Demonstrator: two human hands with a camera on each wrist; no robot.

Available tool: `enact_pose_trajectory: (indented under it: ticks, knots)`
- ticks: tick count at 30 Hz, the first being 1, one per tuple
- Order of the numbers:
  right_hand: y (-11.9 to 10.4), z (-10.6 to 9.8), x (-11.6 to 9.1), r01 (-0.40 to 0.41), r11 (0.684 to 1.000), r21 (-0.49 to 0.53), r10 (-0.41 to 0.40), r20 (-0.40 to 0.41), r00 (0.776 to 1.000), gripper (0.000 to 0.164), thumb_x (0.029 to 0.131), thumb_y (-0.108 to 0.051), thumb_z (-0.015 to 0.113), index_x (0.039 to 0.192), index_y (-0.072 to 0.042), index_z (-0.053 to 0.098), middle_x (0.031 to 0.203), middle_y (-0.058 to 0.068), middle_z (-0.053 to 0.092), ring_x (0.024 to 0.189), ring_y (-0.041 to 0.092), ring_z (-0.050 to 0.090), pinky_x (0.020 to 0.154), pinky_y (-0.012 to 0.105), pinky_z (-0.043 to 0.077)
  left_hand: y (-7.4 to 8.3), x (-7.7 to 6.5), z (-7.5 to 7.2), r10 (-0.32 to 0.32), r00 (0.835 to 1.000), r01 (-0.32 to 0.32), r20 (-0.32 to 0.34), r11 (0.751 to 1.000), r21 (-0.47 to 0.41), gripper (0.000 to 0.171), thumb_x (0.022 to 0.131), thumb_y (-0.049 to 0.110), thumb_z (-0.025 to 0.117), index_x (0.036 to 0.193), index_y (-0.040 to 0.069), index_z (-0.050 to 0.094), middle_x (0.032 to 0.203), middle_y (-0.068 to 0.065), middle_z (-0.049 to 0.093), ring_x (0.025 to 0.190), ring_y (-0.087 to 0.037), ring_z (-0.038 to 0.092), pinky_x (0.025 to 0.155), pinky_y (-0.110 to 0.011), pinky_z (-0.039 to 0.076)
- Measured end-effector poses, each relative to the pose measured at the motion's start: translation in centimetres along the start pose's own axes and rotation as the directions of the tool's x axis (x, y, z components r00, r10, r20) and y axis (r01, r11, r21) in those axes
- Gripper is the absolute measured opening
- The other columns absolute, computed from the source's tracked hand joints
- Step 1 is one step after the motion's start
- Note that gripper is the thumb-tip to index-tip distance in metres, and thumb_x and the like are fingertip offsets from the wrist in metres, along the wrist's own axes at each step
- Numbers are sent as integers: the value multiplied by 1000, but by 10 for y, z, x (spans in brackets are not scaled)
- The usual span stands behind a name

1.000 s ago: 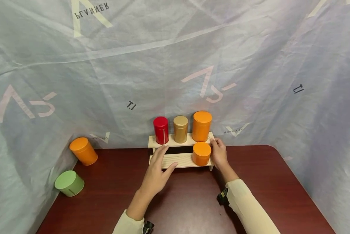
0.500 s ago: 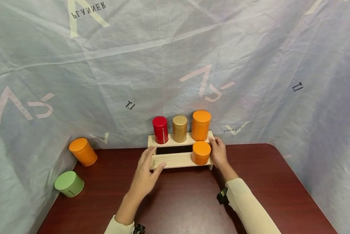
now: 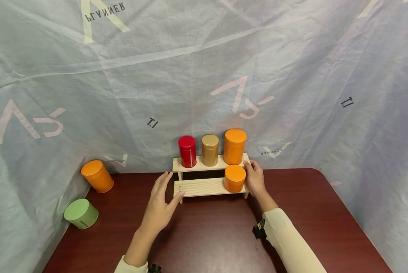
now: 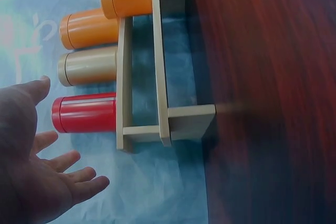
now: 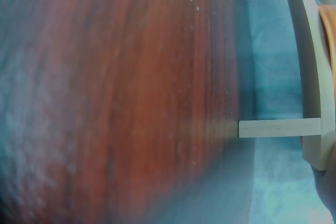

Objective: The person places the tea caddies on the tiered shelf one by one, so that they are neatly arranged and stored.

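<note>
Head view: the green tin (image 3: 81, 214) stays put, well left of all fingers. The left hand (image 3: 157, 210), fingers spread, has drawn left to just beside the rack (image 3: 200, 187). Right of its fingertips stand the red tin (image 3: 187, 152) and gold tin (image 3: 210, 151). The right hand (image 3: 256, 180) still pinches the rack's right end.

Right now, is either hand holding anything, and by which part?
The right hand grips the wooden rack by its right end, at the upper level; the left hand holds nothing.
</note>
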State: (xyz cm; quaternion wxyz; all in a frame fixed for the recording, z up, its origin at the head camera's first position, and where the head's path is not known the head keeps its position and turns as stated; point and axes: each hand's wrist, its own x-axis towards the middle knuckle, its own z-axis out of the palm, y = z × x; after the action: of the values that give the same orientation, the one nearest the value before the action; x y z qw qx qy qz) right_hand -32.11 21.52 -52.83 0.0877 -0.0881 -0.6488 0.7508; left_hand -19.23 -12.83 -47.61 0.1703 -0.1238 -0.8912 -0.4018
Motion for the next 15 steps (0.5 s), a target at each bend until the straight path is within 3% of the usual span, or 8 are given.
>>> enact_pose_trajectory:
  ticks: [7,15]
  knots:
    - [3,3,-2,56,998,14,-56,-25,998,26,110,-31,59,113,-5,59,82,-8,56,73,5,58,66,18,53,-8,-5,-13,-24,999,25,-25,999,29,77,99,36,76,163,15,38,169,-16,35,156,-38,36,119,-66,41]
    - [2,5,-3,49,999,13,-48,-33,998,24,109,-30,60,111,-6,60,82,-7,57,72,6,56,65,19,53,-17,-12,-28,-55,997,58,-57,997,52,76,100,35,75,164,14,38,169,-14,35,155,-39,36,119,-67,39]
